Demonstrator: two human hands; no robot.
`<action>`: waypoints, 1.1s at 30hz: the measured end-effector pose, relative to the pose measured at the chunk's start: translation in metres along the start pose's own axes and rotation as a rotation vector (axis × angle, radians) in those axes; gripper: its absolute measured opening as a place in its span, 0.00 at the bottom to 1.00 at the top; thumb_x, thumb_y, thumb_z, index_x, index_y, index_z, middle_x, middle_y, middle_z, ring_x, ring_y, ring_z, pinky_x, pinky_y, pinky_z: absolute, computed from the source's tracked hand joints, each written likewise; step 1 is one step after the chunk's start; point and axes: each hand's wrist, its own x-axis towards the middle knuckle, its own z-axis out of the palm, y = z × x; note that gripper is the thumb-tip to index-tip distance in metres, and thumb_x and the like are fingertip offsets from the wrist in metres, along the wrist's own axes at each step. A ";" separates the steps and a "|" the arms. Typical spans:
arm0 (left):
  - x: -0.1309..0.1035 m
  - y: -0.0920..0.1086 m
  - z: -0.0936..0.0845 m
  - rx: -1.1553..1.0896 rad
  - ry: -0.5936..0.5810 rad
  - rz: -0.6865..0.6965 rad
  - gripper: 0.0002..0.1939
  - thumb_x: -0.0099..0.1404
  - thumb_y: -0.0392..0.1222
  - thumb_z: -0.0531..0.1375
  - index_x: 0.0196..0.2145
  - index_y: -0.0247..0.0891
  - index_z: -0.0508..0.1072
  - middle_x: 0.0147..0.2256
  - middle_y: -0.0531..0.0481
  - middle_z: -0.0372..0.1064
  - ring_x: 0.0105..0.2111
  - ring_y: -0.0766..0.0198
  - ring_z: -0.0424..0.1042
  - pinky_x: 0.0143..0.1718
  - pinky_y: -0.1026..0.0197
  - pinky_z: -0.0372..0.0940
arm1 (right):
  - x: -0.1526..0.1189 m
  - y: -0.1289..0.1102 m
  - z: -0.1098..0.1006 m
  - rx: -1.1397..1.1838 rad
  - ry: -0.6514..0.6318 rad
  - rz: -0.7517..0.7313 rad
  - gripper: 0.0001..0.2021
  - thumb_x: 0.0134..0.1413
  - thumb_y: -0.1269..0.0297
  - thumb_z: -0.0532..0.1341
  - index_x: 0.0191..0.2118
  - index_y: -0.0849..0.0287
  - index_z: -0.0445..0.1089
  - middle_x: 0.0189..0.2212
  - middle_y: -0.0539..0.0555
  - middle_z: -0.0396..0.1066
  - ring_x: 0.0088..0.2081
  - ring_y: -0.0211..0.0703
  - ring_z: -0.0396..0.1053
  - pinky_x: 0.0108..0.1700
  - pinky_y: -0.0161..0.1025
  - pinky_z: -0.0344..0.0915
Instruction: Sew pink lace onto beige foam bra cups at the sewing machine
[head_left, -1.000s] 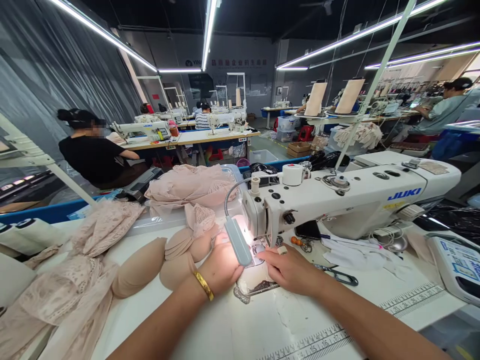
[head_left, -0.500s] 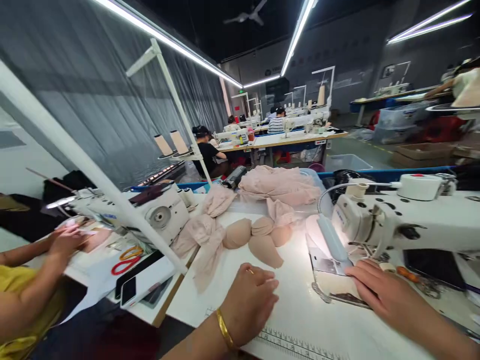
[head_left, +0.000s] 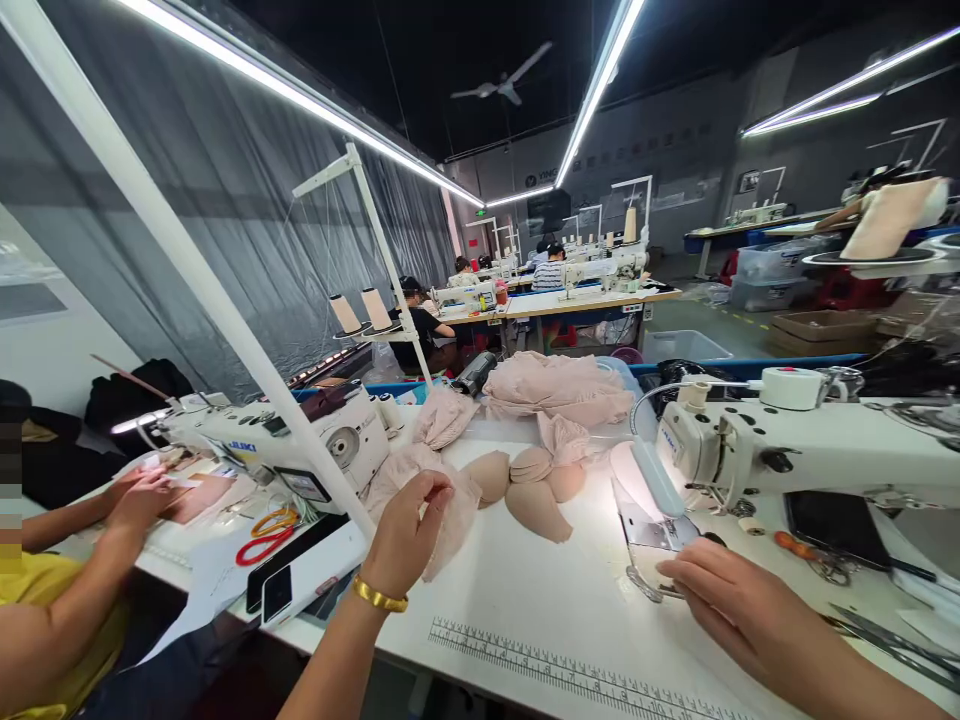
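Observation:
My left hand (head_left: pixel 411 535), with a gold bangle at the wrist, hangs over the sheer pink fabric (head_left: pixel 456 530) at the table's left side. Its fingers are loosely curled and apart from the thumb; I see nothing held, and contact with the cloth is unclear. My right hand (head_left: pixel 731 600) reaches out with extended fingers, their tips by the front of the metal needle plate (head_left: pixel 651 530) of the sewing machine (head_left: pixel 705 440). No held thing shows there. Between the hands lie several beige moulded cups (head_left: pixel 536 505), fanned in small stacks.
A clear bin heaped with pink fabric (head_left: pixel 555 385) stands behind the cups. A printed ruler (head_left: pixel 555 665) runs along the front edge. Tweezers or scissors (head_left: pixel 900 640) lie at right. At left, a co-worker's hands (head_left: pixel 142 495) work near red-handled scissors (head_left: pixel 262 540) and a phone (head_left: pixel 277 595).
My left hand has moved left and up, from bare tabletop to over the sheer fabric. My right hand stays beside the needle plate, slightly lower in view. The camera view has shifted.

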 end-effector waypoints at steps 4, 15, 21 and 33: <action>0.003 0.050 -0.006 -0.363 -0.389 0.122 0.10 0.76 0.42 0.49 0.40 0.41 0.69 0.30 0.53 0.75 0.30 0.63 0.76 0.37 0.61 0.70 | 0.031 -0.064 -0.020 0.192 -0.018 -0.069 0.16 0.69 0.68 0.55 0.58 0.50 0.69 0.49 0.61 0.74 0.50 0.51 0.73 0.51 0.48 0.73; 0.000 0.078 0.057 -0.505 -0.831 0.015 0.16 0.63 0.52 0.66 0.40 0.39 0.71 0.28 0.58 0.63 0.26 0.67 0.58 0.26 0.66 0.54 | 0.042 -0.074 -0.010 1.056 -0.266 0.573 0.21 0.50 0.48 0.73 0.38 0.59 0.70 0.28 0.46 0.66 0.30 0.35 0.63 0.32 0.32 0.58; -0.013 0.067 0.078 -0.898 -0.912 -0.119 0.27 0.59 0.64 0.68 0.33 0.38 0.65 0.29 0.55 0.65 0.29 0.66 0.64 0.31 0.64 0.58 | 0.030 -0.071 -0.003 1.241 -0.321 0.615 0.29 0.51 0.42 0.73 0.47 0.58 0.66 0.26 0.46 0.72 0.24 0.36 0.69 0.28 0.32 0.59; 0.042 0.007 0.127 -0.030 -0.395 0.496 0.22 0.63 0.31 0.55 0.54 0.38 0.71 0.59 0.37 0.70 0.60 0.42 0.68 0.59 0.35 0.65 | 0.026 -0.022 0.044 1.081 -0.031 0.698 0.22 0.50 0.54 0.71 0.47 0.57 0.67 0.32 0.50 0.73 0.34 0.42 0.74 0.29 0.34 0.66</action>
